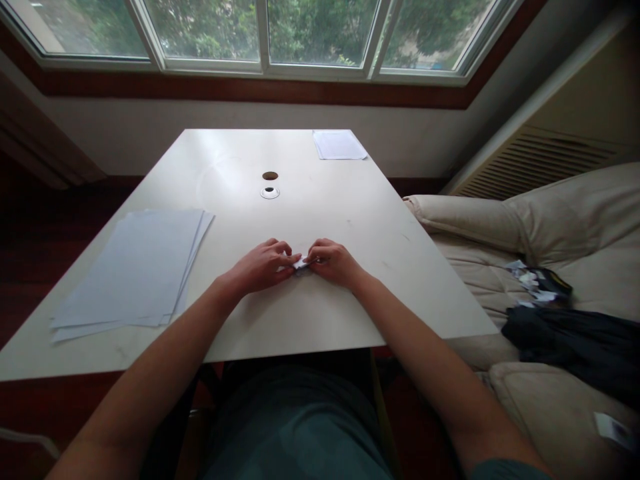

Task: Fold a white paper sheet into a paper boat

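A small folded piece of white paper (300,264) shows between my two hands, near the middle of the white table (345,213). Most of it is hidden by my fingers. My left hand (260,267) pinches its left side, fingertips turned inward. My right hand (333,262) holds its right side, and the fingertips of both hands nearly meet around the fold. Both wrists rest low over the tabletop.
A loose stack of white paper sheets (135,267) lies on the table's left side, and a smaller stack (339,145) sits at the far edge. Two round cable holes (270,184) pierce the tabletop. A beige sofa (550,253) with dark cloth (570,343) stands to the right.
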